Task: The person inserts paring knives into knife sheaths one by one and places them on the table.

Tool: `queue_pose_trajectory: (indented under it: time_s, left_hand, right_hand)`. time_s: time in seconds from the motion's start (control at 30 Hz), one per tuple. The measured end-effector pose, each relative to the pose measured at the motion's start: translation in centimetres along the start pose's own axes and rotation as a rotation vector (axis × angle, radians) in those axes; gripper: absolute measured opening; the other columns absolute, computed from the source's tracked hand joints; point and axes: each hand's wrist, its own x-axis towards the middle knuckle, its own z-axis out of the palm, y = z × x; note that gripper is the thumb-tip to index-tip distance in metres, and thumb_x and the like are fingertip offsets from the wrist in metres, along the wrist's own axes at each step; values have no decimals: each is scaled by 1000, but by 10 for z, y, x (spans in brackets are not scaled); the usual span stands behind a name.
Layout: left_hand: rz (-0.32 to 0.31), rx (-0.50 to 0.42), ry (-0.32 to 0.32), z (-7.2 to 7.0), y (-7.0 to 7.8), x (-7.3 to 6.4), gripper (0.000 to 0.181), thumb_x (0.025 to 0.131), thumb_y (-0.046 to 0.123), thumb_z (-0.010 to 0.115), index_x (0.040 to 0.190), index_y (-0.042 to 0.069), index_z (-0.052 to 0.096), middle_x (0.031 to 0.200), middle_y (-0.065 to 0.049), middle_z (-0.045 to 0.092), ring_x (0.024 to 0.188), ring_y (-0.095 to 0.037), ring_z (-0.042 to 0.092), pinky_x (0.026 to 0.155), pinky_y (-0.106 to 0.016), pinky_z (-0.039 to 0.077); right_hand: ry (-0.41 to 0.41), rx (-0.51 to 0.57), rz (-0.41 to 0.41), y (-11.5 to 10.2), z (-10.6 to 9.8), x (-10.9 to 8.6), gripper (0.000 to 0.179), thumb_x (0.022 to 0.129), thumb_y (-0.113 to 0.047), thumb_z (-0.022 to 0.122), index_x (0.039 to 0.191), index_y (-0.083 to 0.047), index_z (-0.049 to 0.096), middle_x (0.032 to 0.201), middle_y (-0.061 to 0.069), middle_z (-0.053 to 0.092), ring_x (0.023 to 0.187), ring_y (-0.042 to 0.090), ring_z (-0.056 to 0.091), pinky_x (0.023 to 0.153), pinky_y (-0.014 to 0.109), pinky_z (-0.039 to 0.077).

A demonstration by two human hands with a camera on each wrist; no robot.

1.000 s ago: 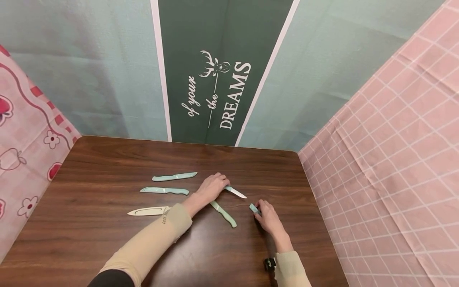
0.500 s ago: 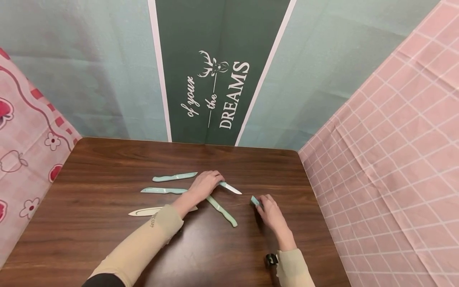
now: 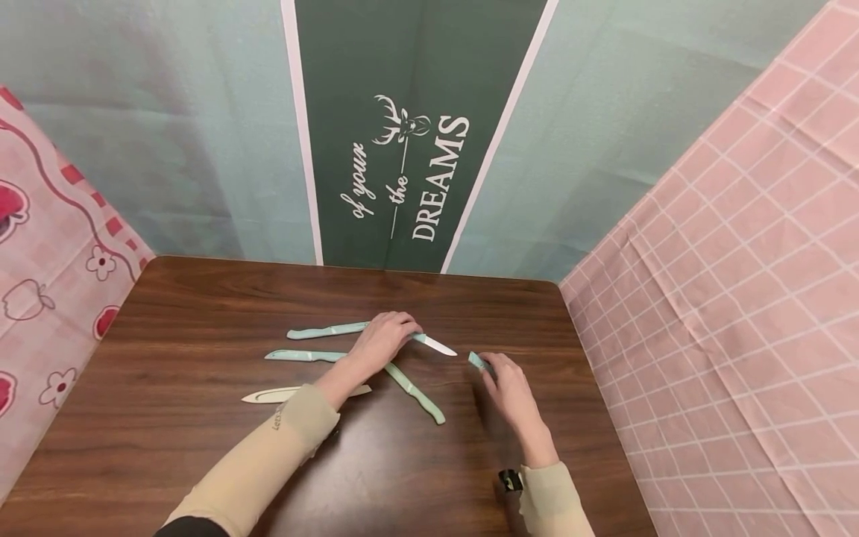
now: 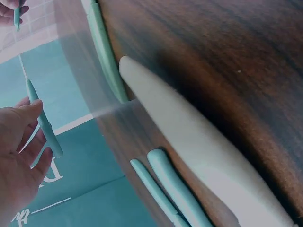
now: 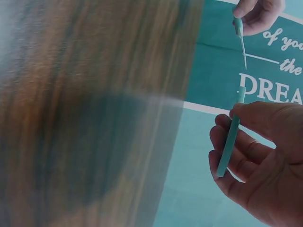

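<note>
My left hand [image 3: 381, 344] grips a paring knife [image 3: 440, 346] by its blue-green handle, its bare blade pointing right. In the left wrist view the thumb and fingers pinch the handle [image 4: 46, 125]. My right hand [image 3: 514, 394] holds a blue-green blade sheath [image 3: 478, 362], clasped between thumb and fingertips in the right wrist view. The blade tip faces the near end of the sheath [image 5: 229, 147], with a small gap between them. Both things are held up above the table.
On the wooden table [image 3: 201, 462] lie two blue knives, one farther back [image 3: 322, 331] and one nearer [image 3: 302, 356]. A cream knife [image 3: 268, 396] is partly hidden under my left forearm. A green knife [image 3: 419, 399] lies between my hands. Printed cloths hang around the table.
Both hands have risen toward the back of the table, the left also shifting slightly left. The sheath has come up level with the blade tip, and the gap between them is lately smaller.
</note>
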Motion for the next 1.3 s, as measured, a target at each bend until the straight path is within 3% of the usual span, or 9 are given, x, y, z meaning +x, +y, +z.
queue_pose_trajectory:
  time_s: [0.43, 1.3]
  left_hand:
    - [56, -12, 113, -22, 1, 2, 20, 92, 11, 71, 109, 20, 75, 108, 0, 69, 102, -19, 65, 97, -36, 52]
    - [93, -26, 114, -28, 6, 2, 22, 93, 10, 70, 112, 20, 75, 107, 0, 67, 99, -18, 64, 92, -33, 53]
  right_hand:
    - [32, 15, -89, -19, -14, 13, 25, 92, -5, 69, 117, -5, 70, 108, 10, 71, 100, 28, 68, 84, 46, 56]
    - [-5, 25, -94, -32, -19, 19, 25, 94, -5, 67, 118, -5, 69, 112, 12, 70, 105, 28, 67, 89, 46, 55]
